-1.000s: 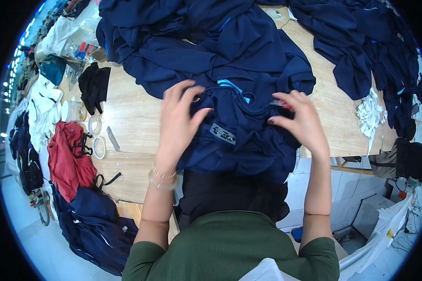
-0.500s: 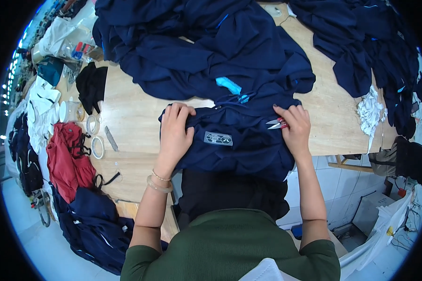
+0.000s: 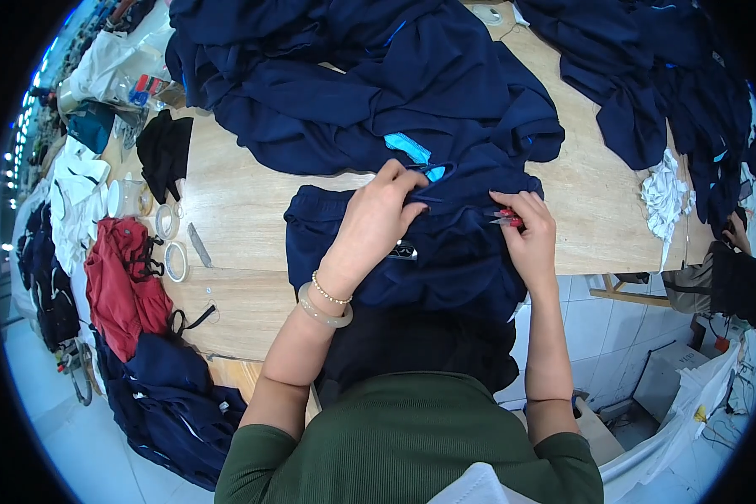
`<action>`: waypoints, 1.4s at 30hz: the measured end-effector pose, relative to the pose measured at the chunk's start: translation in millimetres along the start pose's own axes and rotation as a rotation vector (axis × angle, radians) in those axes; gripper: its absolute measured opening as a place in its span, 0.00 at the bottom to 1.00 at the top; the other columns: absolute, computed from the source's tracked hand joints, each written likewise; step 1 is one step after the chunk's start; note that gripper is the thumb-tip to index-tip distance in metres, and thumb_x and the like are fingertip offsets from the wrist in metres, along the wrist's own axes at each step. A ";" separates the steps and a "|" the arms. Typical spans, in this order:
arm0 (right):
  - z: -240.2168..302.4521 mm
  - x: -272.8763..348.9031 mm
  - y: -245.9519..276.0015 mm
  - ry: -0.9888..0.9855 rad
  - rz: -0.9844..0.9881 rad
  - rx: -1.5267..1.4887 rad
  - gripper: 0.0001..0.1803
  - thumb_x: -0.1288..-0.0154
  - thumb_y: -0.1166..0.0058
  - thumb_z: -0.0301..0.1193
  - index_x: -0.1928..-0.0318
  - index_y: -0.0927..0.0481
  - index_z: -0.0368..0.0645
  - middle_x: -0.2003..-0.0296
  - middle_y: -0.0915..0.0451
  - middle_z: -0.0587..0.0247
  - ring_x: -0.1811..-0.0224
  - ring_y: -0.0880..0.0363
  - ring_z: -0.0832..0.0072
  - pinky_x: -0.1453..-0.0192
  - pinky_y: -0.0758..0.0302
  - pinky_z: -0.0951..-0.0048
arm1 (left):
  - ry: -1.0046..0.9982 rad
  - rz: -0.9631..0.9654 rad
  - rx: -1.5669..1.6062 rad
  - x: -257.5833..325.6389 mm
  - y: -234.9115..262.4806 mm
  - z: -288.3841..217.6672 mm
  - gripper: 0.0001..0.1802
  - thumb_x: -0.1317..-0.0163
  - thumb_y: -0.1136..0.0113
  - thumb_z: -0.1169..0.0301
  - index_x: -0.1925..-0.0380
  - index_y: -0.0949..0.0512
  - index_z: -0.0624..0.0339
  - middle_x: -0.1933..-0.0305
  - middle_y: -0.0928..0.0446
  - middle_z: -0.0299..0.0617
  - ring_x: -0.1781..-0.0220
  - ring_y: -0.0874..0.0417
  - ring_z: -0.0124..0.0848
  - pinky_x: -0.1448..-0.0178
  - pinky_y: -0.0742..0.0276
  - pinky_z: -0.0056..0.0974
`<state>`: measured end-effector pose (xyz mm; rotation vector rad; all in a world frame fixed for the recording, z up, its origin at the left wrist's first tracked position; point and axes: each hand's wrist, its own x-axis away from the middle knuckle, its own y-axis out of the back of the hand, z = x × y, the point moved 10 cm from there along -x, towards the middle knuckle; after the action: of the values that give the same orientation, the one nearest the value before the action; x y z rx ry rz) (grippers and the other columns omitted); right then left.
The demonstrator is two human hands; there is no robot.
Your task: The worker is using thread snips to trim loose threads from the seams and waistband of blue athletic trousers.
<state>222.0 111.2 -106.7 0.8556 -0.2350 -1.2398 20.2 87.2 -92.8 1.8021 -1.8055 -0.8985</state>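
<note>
A navy garment (image 3: 336,260) with a gathered waistband lies across the table edge in front of me, a dark printed label partly showing below my left hand. My left hand (image 3: 378,210) is over the middle of the waistband, fingers curled round the navy drawstring (image 3: 450,170); its fingertips are partly hidden. On the right end of the waistband rests my right hand (image 3: 530,223), closed round small red-handled thread snips (image 3: 510,219) with the blades toward the left. A bright blue strip (image 3: 407,148) lies just beyond the drawstring.
More navy garments (image 3: 353,92) are heaped at the back, with others (image 3: 638,76) at the far right. Beside them sits a crumpled white bundle (image 3: 666,195). At left lie tape rolls (image 3: 175,262), a grey blade-shaped piece (image 3: 199,245), a red garment (image 3: 126,286) and black cloth (image 3: 165,153).
My left hand has left the left end of the waistband and moved right and away from me to the drawstring, partly covering the label. My right hand stays nearly in place with the snips.
</note>
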 end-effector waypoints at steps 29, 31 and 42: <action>-87.7 22.6 91.2 -0.568 -0.651 -0.845 0.06 0.31 0.42 0.26 0.57 0.19 0.37 0.73 0.22 0.66 0.82 0.43 0.90 0.78 0.50 0.82 | 0.172 0.004 0.169 11.5 -18.1 27.9 0.05 0.41 0.34 0.78 0.66 0.21 0.63 0.60 0.25 0.35 0.78 0.34 0.21 0.72 0.34 0.28; -56.3 11.1 92.8 -0.455 -0.591 -0.591 0.07 0.32 0.42 0.25 0.57 0.18 0.36 0.69 0.19 0.64 0.82 0.45 0.91 0.77 0.51 0.83 | 0.167 0.009 0.171 11.4 -22.2 30.3 0.06 0.41 0.35 0.78 0.67 0.24 0.63 0.60 0.25 0.35 0.78 0.33 0.19 0.72 0.35 0.28; 34.3 -24.1 -38.4 0.052 0.098 0.129 0.10 0.43 0.36 0.24 0.59 0.13 0.48 0.70 0.19 0.65 0.71 0.17 0.65 0.69 0.23 0.71 | 0.349 -0.382 1.557 55.7 22.2 84.4 0.20 0.33 0.51 0.74 0.40 0.33 0.58 0.54 0.28 0.38 0.68 0.36 0.21 0.69 0.39 0.24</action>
<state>165.4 114.9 -102.8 0.9750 -0.3139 -1.1184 -58.3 42.7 -143.6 2.8631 -1.9901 1.1197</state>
